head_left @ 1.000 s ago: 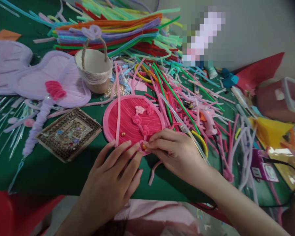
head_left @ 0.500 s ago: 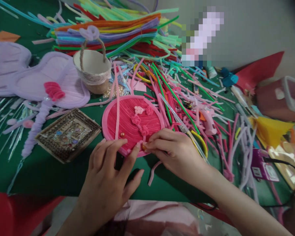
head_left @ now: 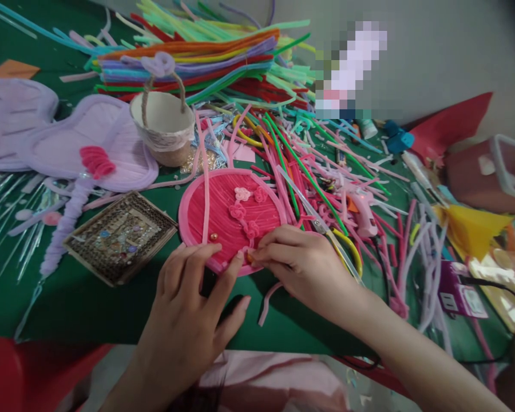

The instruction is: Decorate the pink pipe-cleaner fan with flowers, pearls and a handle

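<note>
A round red pipe-cleaner panel (head_left: pixel 197 206) with a pink rim lies flat on the table. Small pink coiled flowers (head_left: pixel 237 212) run down its right half, and one gold bead (head_left: pixel 213 236) sits at its lower left. My left hand (head_left: pixel 191 303) is open, fingers spread, its fingertips resting on the panel's near edge. At that same edge my right hand (head_left: pixel 302 260) is closed in a pinch on a small gold bead (head_left: pixel 249 258), partly hidden by the fingers, close to my left index fingertip. A pink pipe cleaner (head_left: pixel 206 189) lies across the panel's left side.
Scissors (head_left: pixel 317 220) and a pink glue gun (head_left: pixel 364 209) lie to the right among loose pipe cleaners. To the left are a cardboard tray of beads (head_left: pixel 122 237) and lilac wings (head_left: pixel 86 134). Behind stand a small handled basket (head_left: pixel 165 129) and bundled pipe cleaners (head_left: pixel 189 60).
The view has shifted very slightly. Both hands stay at the panel's near edge with almost the same grip.
</note>
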Demonstrator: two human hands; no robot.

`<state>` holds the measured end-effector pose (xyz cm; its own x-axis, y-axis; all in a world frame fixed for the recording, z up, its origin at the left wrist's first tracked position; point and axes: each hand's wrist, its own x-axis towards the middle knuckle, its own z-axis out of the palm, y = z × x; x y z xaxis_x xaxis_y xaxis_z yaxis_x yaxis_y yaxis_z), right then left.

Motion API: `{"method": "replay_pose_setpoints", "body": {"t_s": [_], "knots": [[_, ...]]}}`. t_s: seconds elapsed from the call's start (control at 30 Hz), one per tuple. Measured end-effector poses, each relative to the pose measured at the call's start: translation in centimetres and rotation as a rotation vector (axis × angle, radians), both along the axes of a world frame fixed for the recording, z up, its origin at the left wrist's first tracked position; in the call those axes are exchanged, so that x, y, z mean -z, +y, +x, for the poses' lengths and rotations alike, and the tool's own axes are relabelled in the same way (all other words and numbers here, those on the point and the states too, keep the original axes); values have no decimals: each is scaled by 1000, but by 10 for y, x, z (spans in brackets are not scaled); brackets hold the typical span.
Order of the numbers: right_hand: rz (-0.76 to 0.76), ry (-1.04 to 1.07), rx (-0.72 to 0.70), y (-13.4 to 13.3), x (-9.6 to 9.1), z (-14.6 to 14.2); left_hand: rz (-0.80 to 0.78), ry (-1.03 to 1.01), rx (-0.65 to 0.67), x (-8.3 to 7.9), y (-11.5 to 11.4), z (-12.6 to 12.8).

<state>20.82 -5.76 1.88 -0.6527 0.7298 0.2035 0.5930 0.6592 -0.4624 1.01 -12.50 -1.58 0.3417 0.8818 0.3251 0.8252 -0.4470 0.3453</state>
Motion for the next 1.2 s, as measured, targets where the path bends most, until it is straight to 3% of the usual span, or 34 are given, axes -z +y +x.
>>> {"method": "replay_pose_setpoints", "body": {"t_s": [1.2], "knots": [[-32,40,7,1,3,-1,-3,6,13,0,-1,-2]]}}
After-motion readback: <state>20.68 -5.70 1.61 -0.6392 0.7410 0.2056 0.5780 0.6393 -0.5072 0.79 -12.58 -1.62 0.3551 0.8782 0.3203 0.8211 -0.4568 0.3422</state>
